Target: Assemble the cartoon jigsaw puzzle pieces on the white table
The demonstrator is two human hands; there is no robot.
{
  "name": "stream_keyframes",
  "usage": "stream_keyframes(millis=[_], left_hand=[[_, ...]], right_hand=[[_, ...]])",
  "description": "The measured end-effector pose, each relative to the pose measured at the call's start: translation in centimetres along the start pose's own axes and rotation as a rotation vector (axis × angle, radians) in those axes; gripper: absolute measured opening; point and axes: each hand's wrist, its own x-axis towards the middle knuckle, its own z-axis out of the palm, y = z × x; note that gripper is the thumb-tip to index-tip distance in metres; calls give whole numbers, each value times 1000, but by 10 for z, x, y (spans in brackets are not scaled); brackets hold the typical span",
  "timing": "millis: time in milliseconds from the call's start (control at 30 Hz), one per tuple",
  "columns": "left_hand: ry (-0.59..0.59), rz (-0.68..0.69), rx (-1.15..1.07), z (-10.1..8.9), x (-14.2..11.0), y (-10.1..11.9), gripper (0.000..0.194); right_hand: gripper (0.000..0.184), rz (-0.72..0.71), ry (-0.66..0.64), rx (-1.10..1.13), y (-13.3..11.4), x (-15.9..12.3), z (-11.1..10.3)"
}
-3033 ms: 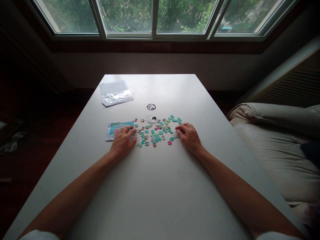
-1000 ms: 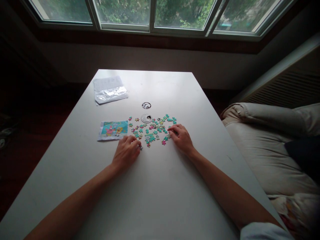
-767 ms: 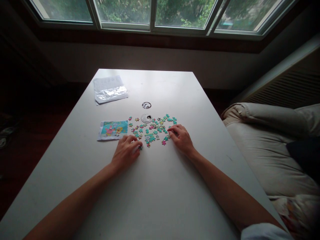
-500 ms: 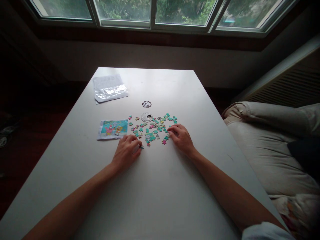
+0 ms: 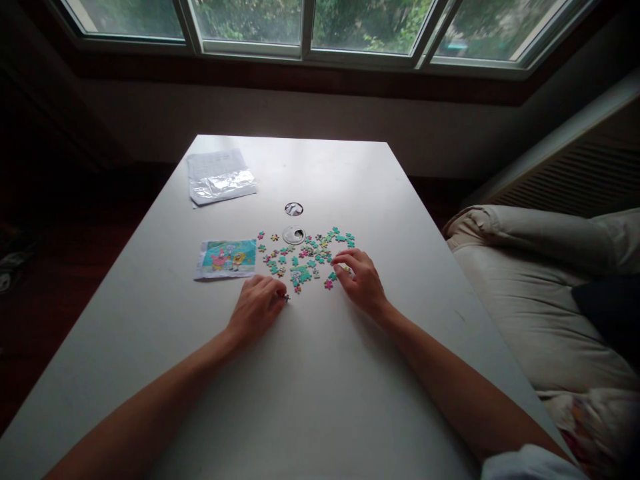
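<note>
My left hand point(image 5: 257, 303) rests low over the table, fingers curled together, with a small puzzle piece point(image 5: 287, 299) at its fingertips. Its thumb is mostly hidden. My right hand point(image 5: 361, 279) lies at the right side of the scattered puzzle pieces point(image 5: 320, 253), thumb and forefinger apart; a bit of a piece shows in the gap between them. Between my hands, several joined pieces form a small teal patch point(image 5: 301, 275). Just beyond my left hand is a flat packet point(image 5: 227, 259) with a cartoon picture. A pink piece point(image 5: 329, 285) lies by my right thumb.
The white table point(image 5: 310, 400) has two round inset fittings; the nearer is a metal ring point(image 5: 293, 235), the farther a round opening point(image 5: 294, 209). A clear plastic sleeve with paper point(image 5: 221, 177) lies far left. A couch point(image 5: 525, 287) stands at the right, beneath a window point(image 5: 310, 30).
My left hand has left the packet's right edge, come nearer me and taken a puzzle piece, then shifted slightly right. My right thumb and forefinger have just parted. The view has tilted and shifted slightly.
</note>
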Motion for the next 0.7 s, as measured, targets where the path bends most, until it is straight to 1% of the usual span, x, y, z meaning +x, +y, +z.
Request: stream_keyframes(millis=[67, 233, 300, 433, 567, 700], left_hand=[[0, -15, -49, 2, 0, 2, 11], [84, -124, -210, 7, 1, 9, 6], [103, -157, -263, 8, 2, 12, 4], [121, -202, -322, 8, 3, 15, 6], [123, -197, -350, 9, 4, 16, 8], [124, -191, -337, 11, 3, 16, 9]], right_hand=[[15, -27, -25, 26, -11, -3, 1], [12, -115, -128, 142, -39, -14, 10], [10, -115, -157, 190, -45, -18, 16], [6, -67, -195, 279, -49, -24, 26], [8, -41, -233, 373, -47, -25, 31], [10, -21, -273, 415, -48, -25, 32]])
